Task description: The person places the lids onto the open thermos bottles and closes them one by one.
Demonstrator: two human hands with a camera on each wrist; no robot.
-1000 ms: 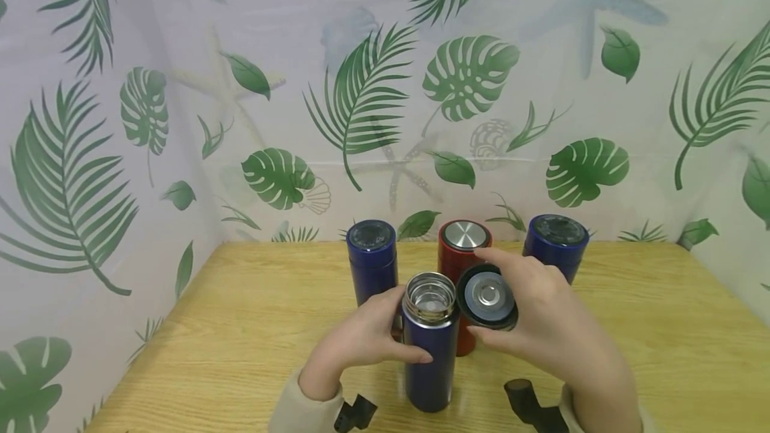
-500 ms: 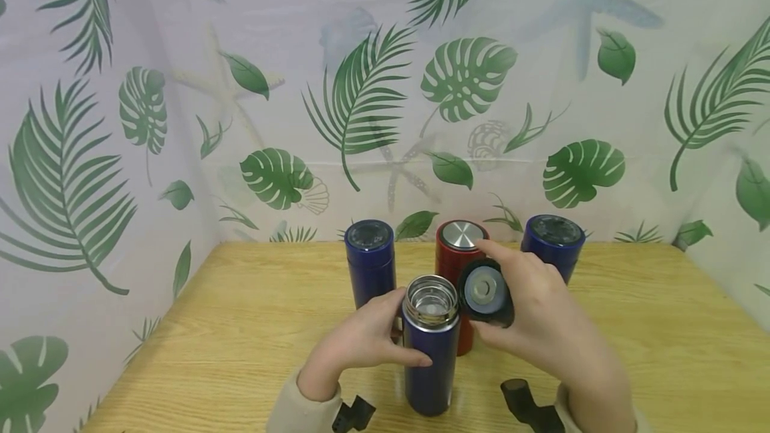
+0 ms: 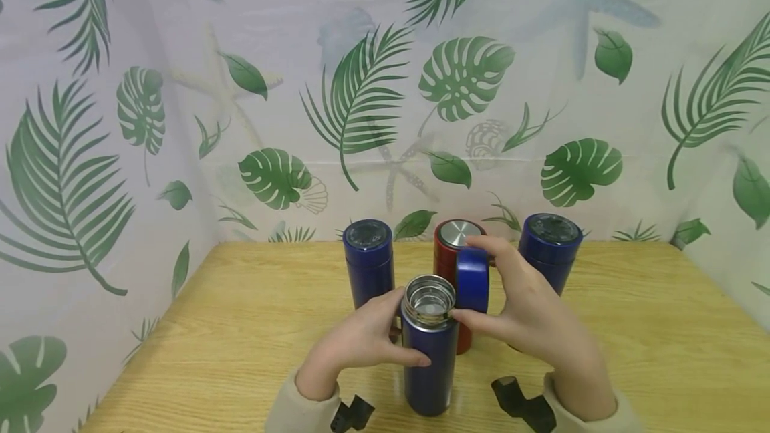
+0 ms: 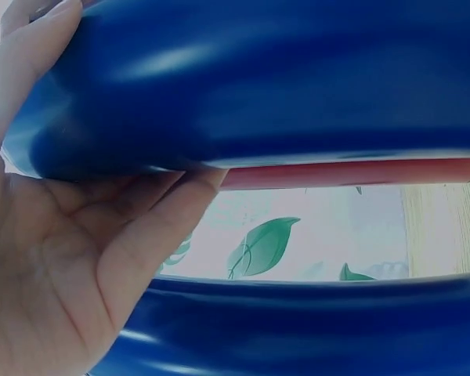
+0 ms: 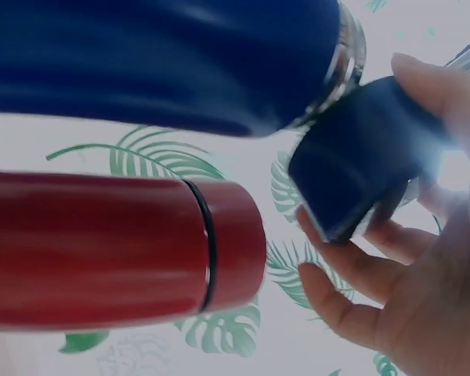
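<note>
An uncapped blue thermos point(image 3: 430, 366) stands upright on the table, its steel mouth bare. My left hand point(image 3: 363, 343) grips its body from the left, thumb across the front; the left wrist view shows the fingers point(image 4: 164, 223) curled round the blue wall. In my right hand point(image 3: 529, 303) is the thermos's blue lid point(image 3: 472, 279), pinched between thumb and fingers. The lid is turned on its side beside the mouth, its open underside facing left. In the right wrist view the tilted lid point(image 5: 368, 153) overlaps the steel rim point(image 5: 346, 66) of the thermos.
Behind stand a capped red thermos point(image 3: 446, 256) with a silver top, partly hidden by the lid, and two capped blue thermoses, one at left point(image 3: 369, 266) and one at right point(image 3: 550, 249). The wooden table point(image 3: 271, 299) ends at a leaf-patterned cloth point(image 3: 361, 85).
My right hand has turned the lid from underside toward the camera to sideways, and brought it slightly left and up, beside the thermos mouth. The left hand keeps its grip in place.
</note>
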